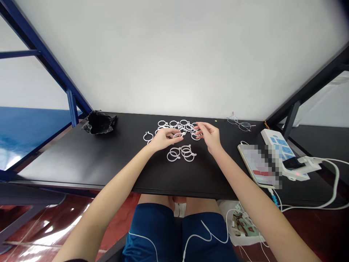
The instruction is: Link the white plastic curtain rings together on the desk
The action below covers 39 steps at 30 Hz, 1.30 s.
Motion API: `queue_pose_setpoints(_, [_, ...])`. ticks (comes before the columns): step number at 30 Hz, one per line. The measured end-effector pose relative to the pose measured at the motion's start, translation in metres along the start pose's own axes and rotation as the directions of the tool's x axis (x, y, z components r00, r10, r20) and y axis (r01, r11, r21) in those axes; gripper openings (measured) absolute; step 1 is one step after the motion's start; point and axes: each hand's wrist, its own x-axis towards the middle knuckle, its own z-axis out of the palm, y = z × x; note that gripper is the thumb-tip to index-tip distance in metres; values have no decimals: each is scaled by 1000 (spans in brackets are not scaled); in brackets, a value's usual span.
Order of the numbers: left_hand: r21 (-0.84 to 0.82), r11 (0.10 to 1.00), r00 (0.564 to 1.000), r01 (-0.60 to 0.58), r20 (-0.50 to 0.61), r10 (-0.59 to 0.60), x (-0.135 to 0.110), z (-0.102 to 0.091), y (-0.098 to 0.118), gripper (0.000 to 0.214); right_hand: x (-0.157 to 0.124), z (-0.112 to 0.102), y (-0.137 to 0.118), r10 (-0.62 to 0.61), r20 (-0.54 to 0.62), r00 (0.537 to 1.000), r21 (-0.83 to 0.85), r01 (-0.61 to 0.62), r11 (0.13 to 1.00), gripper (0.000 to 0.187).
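Note:
My left hand (163,139) is closed around a white ring (179,135) with a small eyelet, held between thumb and fingers above the black table. To its right, my right hand (211,137) hovers with bent fingers apart, close to a white ring (195,136) at the pile's right edge. I see nothing held in it. Behind both hands lies a loose pile of white rings (174,124), partly hidden by the left hand. Nearer to me, several rings (173,154) lie in overlapping pairs. One more ring (148,137) rests left of my left hand.
A crumpled black plastic bag (99,123) stands at the table's back left. On the right are eyeglasses (244,126), a charging phone (257,165) and a white power strip (282,147) with cables. A white wall (174,65) rises behind the table (109,163).

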Motion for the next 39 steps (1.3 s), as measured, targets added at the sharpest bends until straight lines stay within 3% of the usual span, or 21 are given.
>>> queue_pose_setpoints(3, [63,998,1000,-26,-3,26,-1,0,2,49,5,-5,-2,18,-91,996,8,-17,1000,33])
queue_pose_setpoints(6, [132,989,998,-61,19,59,-1,0,3,47,8,-8,0,45,-100,994,21,-44,999,30])
queue_pose_setpoints(10, [178,978,977,-110,202,73,-3,-3,2,43,15,-18,10,20,-94,995,-61,-26,998,29])
queue_pose_setpoints(14, [198,978,948,-68,318,2,-4,-3,0,46,23,-32,23,-37,65,997,-354,57,934,27])
queue_pose_setpoints(19, [186,982,950,-41,310,-19,-5,-2,3,55,22,-34,27,-82,182,980,-620,179,764,16])
queue_pose_setpoints(22, [189,981,961,-39,276,-15,-6,-2,7,54,21,-34,27,-76,233,970,-676,218,704,12])
queue_pose_setpoints(25, [195,980,983,-46,183,10,-6,-2,9,50,23,-36,27,-93,245,965,-662,237,711,11])
queue_pose_setpoints(27, [192,980,994,-59,106,39,-6,-1,8,46,23,-36,25,-157,160,974,-604,223,765,13])
queue_pose_setpoints(29, [171,982,997,-78,29,74,-5,0,7,42,22,-32,21,-196,32,980,-458,189,869,19])
queue_pose_setpoints(31, [121,988,994,-94,-42,99,-3,2,5,41,17,-23,15,-156,-24,988,-243,145,959,28])
queue_pose_setpoints(34, [20,993,986,-115,-120,116,-2,7,4,46,4,-5,9,-37,135,990,-61,46,997,37])
queue_pose_setpoints(39, [-1,987,971,-163,-178,161,-3,14,4,40,-20,21,8,-13,353,936,-80,44,996,32])
